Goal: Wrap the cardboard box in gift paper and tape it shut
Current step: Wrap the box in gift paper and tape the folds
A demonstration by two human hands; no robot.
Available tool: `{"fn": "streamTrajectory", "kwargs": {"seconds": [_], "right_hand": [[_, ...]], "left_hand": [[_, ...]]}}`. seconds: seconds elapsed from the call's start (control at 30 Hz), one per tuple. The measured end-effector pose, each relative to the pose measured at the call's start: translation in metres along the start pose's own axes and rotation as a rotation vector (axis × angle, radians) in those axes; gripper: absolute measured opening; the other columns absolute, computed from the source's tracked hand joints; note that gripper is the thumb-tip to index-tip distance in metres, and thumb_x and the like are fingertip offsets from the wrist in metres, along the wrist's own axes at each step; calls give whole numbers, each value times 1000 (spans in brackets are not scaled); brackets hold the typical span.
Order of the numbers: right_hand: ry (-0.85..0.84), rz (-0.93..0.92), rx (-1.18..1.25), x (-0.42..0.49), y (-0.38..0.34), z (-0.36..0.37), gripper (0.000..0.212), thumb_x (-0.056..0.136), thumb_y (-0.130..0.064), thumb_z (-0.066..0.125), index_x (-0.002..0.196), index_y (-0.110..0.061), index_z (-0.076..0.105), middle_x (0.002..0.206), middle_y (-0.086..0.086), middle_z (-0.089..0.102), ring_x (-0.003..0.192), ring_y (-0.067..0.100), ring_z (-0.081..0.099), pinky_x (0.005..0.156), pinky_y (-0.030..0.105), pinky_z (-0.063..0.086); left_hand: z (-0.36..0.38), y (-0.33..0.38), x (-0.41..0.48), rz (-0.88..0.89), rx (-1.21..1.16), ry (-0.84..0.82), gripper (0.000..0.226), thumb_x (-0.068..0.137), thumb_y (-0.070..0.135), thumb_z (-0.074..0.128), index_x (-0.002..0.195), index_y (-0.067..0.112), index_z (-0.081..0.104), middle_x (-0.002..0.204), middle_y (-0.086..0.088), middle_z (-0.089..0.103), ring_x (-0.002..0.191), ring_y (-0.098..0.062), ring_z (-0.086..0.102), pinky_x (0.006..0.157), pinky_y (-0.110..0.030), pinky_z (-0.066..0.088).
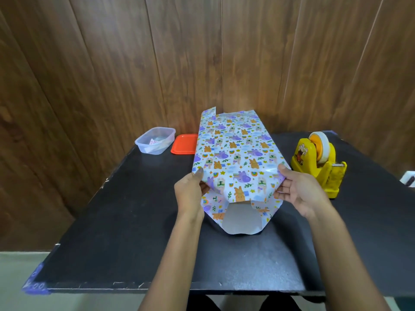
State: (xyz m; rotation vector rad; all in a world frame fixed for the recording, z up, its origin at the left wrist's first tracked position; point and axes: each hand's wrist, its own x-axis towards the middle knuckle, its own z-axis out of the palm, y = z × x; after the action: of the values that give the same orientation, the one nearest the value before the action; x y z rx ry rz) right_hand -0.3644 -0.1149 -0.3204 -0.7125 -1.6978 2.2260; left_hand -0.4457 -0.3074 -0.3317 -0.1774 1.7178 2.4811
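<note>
The box is fully covered by white gift paper [235,151] printed with purple and orange animals; no cardboard shows. It lies lengthwise in the middle of the black table [134,221]. At the near end the paper's side flaps are pushed inward and a bottom flap [240,221] lies flat on the table, white side up. My left hand [190,194] presses the near left corner of the paper, thumb on top. My right hand [298,189] holds the near right corner the same way. The far end of the paper stands unfolded.
A yellow tape dispenser [318,162] with a roll of tape stands to the right of the parcel. At the back left sit a clear plastic container [155,140] and its orange lid [184,144]. A wood-panel wall rises behind the table.
</note>
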Motion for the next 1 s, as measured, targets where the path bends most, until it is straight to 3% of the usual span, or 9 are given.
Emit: {"fn": "streamTrajectory", "kwargs": {"seconds": [0.13, 0.23, 0.43, 0.63, 0.8, 1.0], "right_hand": [[-4, -85, -13, 5, 7, -3, 17, 93, -26, 55, 88, -12, 64, 69, -2, 74, 59, 10, 69, 61, 27, 51], [-13, -128, -11, 6, 12, -5, 14, 92, -20, 57, 87, -10, 65, 68, -3, 73, 58, 8, 68, 56, 23, 52], [-35, -208, 33, 4, 23, -5, 10, 92, -12, 55, 91, -12, 65, 73, -6, 74, 62, 6, 69, 52, 17, 52], [15, -206, 9, 7, 28, -3, 10, 91, -17, 58, 88, -13, 66, 76, -3, 74, 70, 13, 69, 63, 23, 58], [38, -191, 26, 7, 29, -1, 10, 91, -18, 59, 88, -13, 67, 78, -1, 73, 71, 14, 69, 67, 26, 58], [69, -215, 14, 5, 37, 4, 8, 89, -12, 60, 85, -14, 66, 80, -1, 70, 67, 10, 65, 63, 19, 55]], "left_hand": [[0, -13, 0, 93, 14, -14, 24, 93, 10, 55, 71, 4, 56, 72, -6, 61, 63, -14, 55, 56, -20, 48], [0, -21, 0, 132, 22, -10, 23, 93, 11, 55, 71, 6, 54, 71, -8, 56, 66, -19, 48, 62, -29, 44], [2, -29, -2, 164, -8, -41, 17, 90, 5, 58, 74, 10, 56, 75, -5, 61, 74, -20, 54, 70, -32, 48], [3, -36, 1, 204, 123, 16, 13, 87, 9, 64, 79, 15, 56, 86, -7, 64, 82, -21, 59, 82, -46, 51], [10, -43, -5, 230, 131, 126, 18, 87, 7, 64, 79, 19, 53, 82, -1, 61, 81, -18, 60, 77, -34, 51], [11, -44, -4, 253, 128, 137, 19, 86, 7, 65, 78, 18, 53, 78, 2, 60, 74, -12, 58, 68, -21, 49]]}}
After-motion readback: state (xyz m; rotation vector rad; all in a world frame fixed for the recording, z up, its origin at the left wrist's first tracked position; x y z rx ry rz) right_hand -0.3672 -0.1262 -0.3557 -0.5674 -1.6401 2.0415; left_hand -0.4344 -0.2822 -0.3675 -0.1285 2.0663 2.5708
